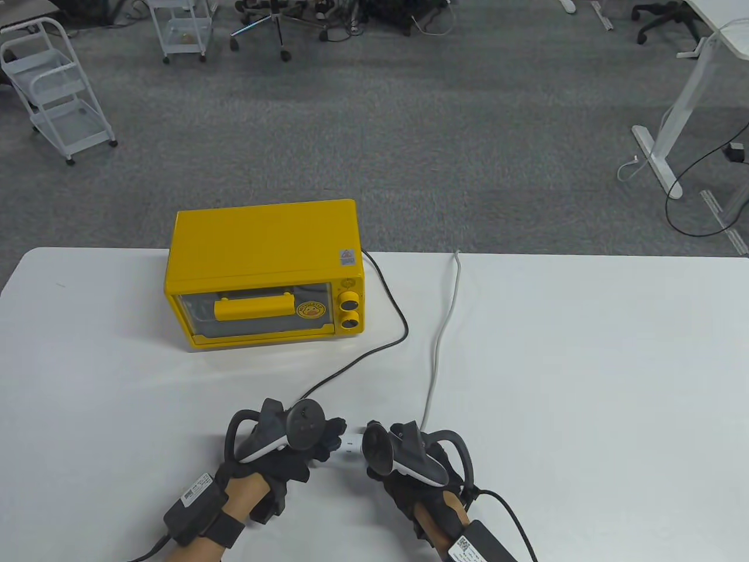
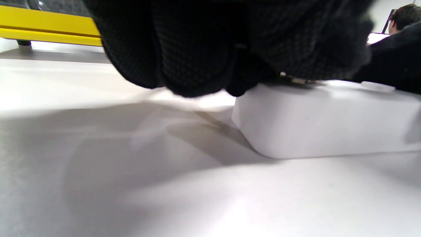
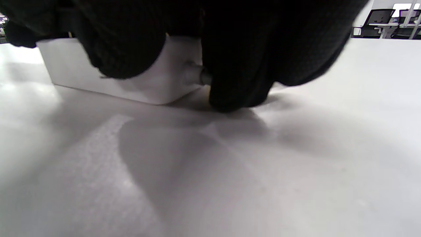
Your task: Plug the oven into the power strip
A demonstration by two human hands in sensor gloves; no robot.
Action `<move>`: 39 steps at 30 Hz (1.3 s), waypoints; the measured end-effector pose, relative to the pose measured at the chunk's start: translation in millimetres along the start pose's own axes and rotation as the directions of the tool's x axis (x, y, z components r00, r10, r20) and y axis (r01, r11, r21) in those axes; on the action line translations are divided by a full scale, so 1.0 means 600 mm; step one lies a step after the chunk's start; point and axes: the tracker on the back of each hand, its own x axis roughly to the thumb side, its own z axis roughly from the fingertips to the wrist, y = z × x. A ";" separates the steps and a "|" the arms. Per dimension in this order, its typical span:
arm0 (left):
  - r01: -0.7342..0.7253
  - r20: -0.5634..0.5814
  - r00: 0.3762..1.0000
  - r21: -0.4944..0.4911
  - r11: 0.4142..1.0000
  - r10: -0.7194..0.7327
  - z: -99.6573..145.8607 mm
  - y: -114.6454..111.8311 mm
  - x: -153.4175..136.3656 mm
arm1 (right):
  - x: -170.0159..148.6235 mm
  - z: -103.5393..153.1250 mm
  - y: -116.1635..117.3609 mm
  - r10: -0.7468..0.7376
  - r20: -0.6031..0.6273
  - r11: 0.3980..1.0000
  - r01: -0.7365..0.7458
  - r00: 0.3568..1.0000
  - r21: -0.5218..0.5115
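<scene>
Two hands, left hand (image 1: 304, 445) and right hand (image 1: 404, 468), grip the power strip (image 1: 349, 446) on a white table (image 1: 585, 380); grey carpet (image 1: 409, 129) beyond.

- Left hand (image 1: 292, 453): black knit glove, grey-black tracker with ring on its back.
- Right hand (image 1: 409, 468): same glove and tracker.
- Bare forearms carry black strapped boxes with white coded labels and black cables.
</scene>
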 end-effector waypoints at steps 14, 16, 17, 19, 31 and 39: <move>-0.114 -0.060 0.992 0.024 0.993 0.115 0.012 -0.021 -0.010 | 0.000 0.003 0.004 -0.028 -0.009 0.999 0.028 1.000 -0.017; -0.165 -0.067 0.984 0.007 0.986 0.166 0.012 -0.025 -0.015 | 0.000 0.003 0.004 -0.034 -0.010 0.999 0.034 0.999 -0.020; -0.161 -0.066 0.985 0.009 0.987 0.161 0.013 -0.025 -0.016 | -0.001 0.003 0.004 -0.033 -0.011 0.999 0.033 0.999 -0.020; -0.129 -0.066 0.990 -0.011 0.992 0.128 0.016 -0.024 -0.011 | -0.001 0.004 0.005 -0.032 -0.009 0.999 0.032 0.999 -0.028; -0.127 -0.115 0.984 0.107 0.986 0.139 0.094 0.031 -0.061 | -0.008 0.002 0.006 -0.055 -0.002 0.998 0.055 0.998 -0.026; -0.187 -0.234 0.947 0.153 0.970 0.219 0.166 0.032 -0.155 | -0.007 0.003 0.007 -0.044 0.010 0.999 0.045 0.999 -0.025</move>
